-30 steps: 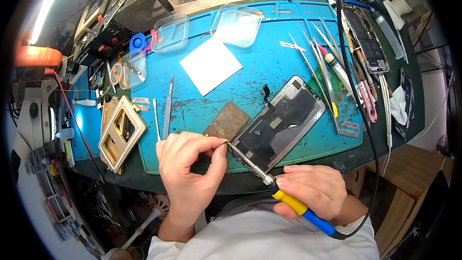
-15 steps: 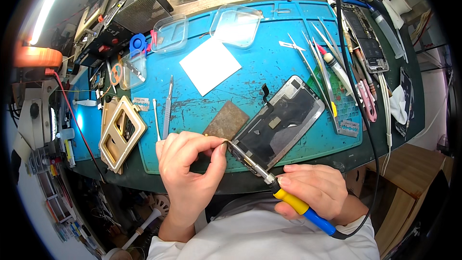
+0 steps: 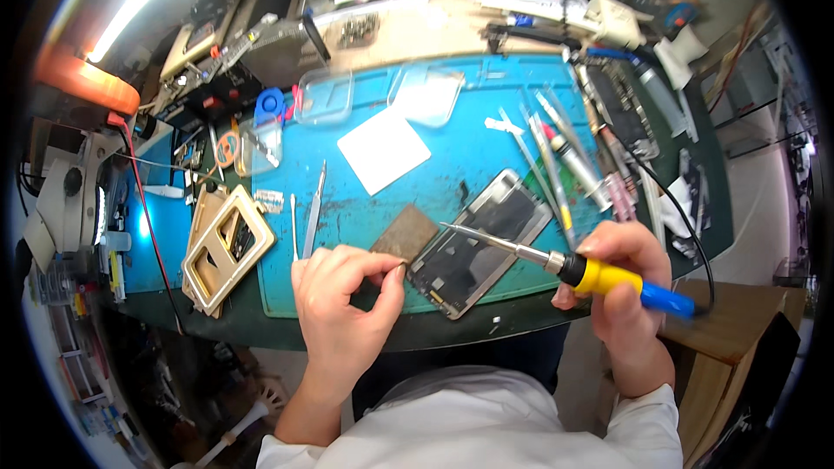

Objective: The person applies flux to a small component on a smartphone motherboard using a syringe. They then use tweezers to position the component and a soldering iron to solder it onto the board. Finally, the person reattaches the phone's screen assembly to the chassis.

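My right hand (image 3: 621, 282) grips a soldering iron (image 3: 608, 280) by its yellow and blue handle. The metal tip points left and hovers over an opened phone (image 3: 482, 243), which lies at an angle on the blue mat (image 3: 469, 165). My left hand (image 3: 343, 295) rests at the mat's front edge. Its thumb and forefinger are pinched together by the phone's lower left corner, and anything tiny held between them is hidden. A brown square pad (image 3: 406, 233) lies just beyond those fingers.
A white square sheet (image 3: 382, 149) and two clear lids (image 3: 323, 95) lie farther back on the mat. Tweezers (image 3: 314, 208) and a wooden frame (image 3: 226, 247) are to the left. Several slim tools (image 3: 560, 156) lie to the right. A microscope (image 3: 65, 200) stands at the far left.
My right hand has drawn the soldering iron to the right, and its tip has moved off my left fingertips to above the phone. My left hand has barely moved.
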`<state>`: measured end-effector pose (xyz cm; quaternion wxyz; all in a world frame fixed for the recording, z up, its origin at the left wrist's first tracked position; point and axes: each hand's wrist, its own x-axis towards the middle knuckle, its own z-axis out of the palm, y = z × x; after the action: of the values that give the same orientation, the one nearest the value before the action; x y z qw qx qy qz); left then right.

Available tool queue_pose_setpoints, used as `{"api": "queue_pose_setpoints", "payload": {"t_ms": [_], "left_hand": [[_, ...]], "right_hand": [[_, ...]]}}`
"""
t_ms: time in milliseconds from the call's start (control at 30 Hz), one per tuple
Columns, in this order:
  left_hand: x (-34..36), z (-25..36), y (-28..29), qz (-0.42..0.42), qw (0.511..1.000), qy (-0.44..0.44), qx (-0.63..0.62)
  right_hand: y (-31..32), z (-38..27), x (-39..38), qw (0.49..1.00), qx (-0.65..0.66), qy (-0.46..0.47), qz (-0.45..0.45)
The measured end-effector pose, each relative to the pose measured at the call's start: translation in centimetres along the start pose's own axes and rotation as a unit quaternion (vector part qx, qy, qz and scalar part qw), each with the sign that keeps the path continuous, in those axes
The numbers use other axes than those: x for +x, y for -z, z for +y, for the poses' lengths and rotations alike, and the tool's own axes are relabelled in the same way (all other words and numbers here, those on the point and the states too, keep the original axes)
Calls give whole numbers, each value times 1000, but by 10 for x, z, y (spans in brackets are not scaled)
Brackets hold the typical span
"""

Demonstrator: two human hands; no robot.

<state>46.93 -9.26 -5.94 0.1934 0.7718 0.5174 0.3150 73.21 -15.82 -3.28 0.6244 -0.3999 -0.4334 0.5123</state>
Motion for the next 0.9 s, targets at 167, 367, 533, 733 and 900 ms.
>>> {"api": "queue_pose_setpoints", "payload": {"t_ms": [167,367,533,733,900], "left_hand": [[0,0,4,14,1000,-14,-3],[-6,-2,7,41,999,3,-2],[-5,-4,0,39,999,-19,-25],[-7,-5,1,60,998,-26,-25],[-7,-5,1,56,998,-18,-28]], "right_hand": [[12,-54,33,995,-71,65,29],[-7,-146,120,950,-148,272,32],[-25,-195,204,904,-266,326,77],[-25,-198,195,901,-203,379,56],[-9,-196,212,763,-390,475,200]]}}
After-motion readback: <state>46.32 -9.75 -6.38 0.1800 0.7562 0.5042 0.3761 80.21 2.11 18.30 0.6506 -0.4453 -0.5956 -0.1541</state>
